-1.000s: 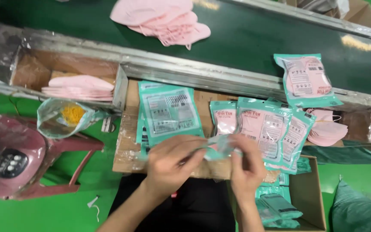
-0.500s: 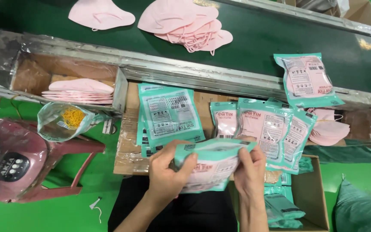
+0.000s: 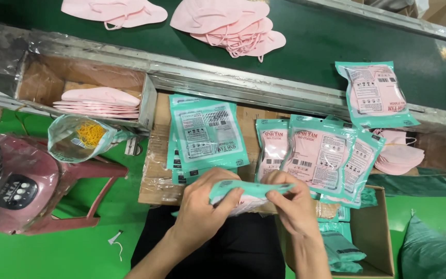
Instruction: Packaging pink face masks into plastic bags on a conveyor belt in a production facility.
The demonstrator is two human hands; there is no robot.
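1. While both hands meet low in the head view, the left hand [image 3: 202, 204] and right hand [image 3: 292, 204] pinch the same teal pouch [image 3: 249, 192] between them, fingers closed tight on its top edge from either side.
2. That pouch sits just in front of the person's body, above the dark lap, with a pink mask showing through its lower part; how far the mask is inside, hard to tell.
3. Just beyond the hands, a stack of flat teal packets [image 3: 207, 134] lies on the taped cardboard worktop [image 3: 156, 175], printed side up.
4. Right of that stack, filled packets [image 3: 318, 155] with pink masks inside overlap one another, fanned out.
5. Up top, a dark green conveyor belt [image 3: 311, 62] carries loose pink masks [image 3: 231, 23] in a heap, another pair [image 3: 112, 10] further left, and one sealed packet [image 3: 375, 95] at its near edge on the right.
6. Far left, a cardboard tray [image 3: 32, 82] holds stacked pink masks [image 3: 99, 101]; beneath it a clear bag of yellow bands [image 3: 81, 137] rests on a pink plastic stool [image 3: 63, 175].
7. Bottom right, an open carton [image 3: 372, 237] holds more teal packets.
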